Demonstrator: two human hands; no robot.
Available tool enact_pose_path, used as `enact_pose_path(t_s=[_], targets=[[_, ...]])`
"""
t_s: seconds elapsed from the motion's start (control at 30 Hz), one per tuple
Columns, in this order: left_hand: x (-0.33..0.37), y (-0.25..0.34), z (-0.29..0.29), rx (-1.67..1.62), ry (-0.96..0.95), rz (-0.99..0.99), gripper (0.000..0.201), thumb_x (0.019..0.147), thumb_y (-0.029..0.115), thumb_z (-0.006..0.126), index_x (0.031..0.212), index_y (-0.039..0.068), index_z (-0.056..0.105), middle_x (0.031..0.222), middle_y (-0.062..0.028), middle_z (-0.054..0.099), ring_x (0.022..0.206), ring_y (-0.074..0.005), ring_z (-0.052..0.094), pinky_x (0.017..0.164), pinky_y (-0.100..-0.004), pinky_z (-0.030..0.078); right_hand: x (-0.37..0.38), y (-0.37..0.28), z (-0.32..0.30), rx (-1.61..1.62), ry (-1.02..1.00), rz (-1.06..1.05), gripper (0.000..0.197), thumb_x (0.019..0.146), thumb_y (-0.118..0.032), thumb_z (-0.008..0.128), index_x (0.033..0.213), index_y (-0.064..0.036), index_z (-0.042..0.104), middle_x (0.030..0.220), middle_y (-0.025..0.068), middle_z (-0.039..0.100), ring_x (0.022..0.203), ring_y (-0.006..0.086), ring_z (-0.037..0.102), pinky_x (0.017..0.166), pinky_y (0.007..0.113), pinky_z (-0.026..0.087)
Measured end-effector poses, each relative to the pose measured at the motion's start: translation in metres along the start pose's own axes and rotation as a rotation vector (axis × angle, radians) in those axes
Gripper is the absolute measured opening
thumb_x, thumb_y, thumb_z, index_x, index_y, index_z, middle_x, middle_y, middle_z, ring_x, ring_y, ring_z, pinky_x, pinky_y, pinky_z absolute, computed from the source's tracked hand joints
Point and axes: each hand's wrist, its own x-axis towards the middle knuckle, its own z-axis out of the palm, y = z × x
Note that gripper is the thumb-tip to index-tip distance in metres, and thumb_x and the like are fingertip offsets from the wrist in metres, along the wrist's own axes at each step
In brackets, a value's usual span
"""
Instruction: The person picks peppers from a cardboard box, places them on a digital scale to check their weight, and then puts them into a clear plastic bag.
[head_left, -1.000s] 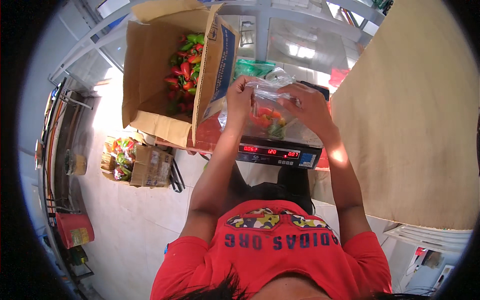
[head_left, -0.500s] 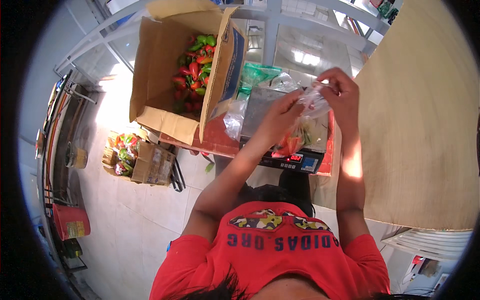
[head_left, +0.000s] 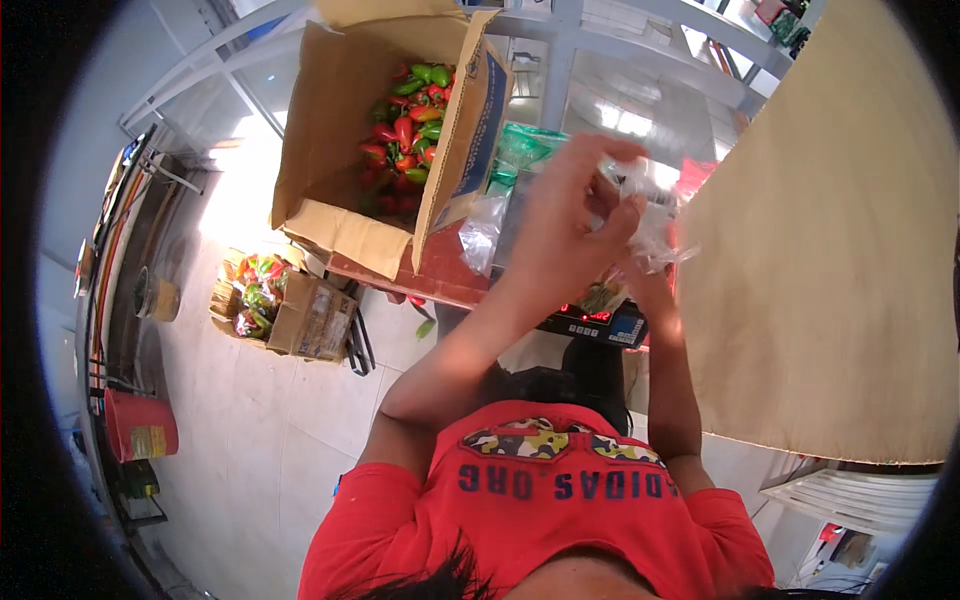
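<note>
My left hand, smeared by motion, is raised over the digital scale, its fingers curled at the gathered top of a clear plastic bag. Behind and below it is my right hand, close to the same bag; its fingers are mostly hidden by the left hand. Loose crumpled film sticks out to the right of both hands. Only a little of the bag's lower part shows above the scale's front, and my left arm covers most of the weighing plate.
A large open cardboard box holds red and green peppers on the red table. Green plastic and clear film lie beside it. A smaller carton with bagged peppers stands on the floor. A wooden board rises at right.
My left hand has lifted and swung across in front of my right hand. My right hand has dropped lower and inward, and the bag's top has shifted slightly right.
</note>
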Motion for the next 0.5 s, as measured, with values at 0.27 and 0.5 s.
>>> enact_pose_path(t_s=[0.27,0.5], targets=[[-0.03,-0.135,0.008,0.278,-0.384,0.202,0.06,0.079,0.037,0.071,0.123,0.002,0.05,0.124,-0.0152,0.049,0.114,-0.02,0.048,0.094,-0.0359,0.04,0.011,-0.05,-0.009,-0.335,0.008,-0.223,0.018,0.086,-0.01,0.058,0.102,-0.0021,0.061,0.097,0.0084,0.063,0.089,0.0168,0.058,0.082,0.031,0.046],[-0.05,-0.128,0.038,-0.376,-0.384,-0.281,0.033,0.097,0.027,0.045,0.087,0.0,0.063,0.071,-0.0039,0.061,0.068,-0.0115,0.059,0.069,-0.028,0.046,0.031,-0.108,-0.043,-0.218,-0.003,0.075,0.016,0.084,-0.016,0.062,0.092,-0.0022,0.062,0.088,0.0058,0.064,0.083,0.0136,0.059,0.072,0.03,0.047]])
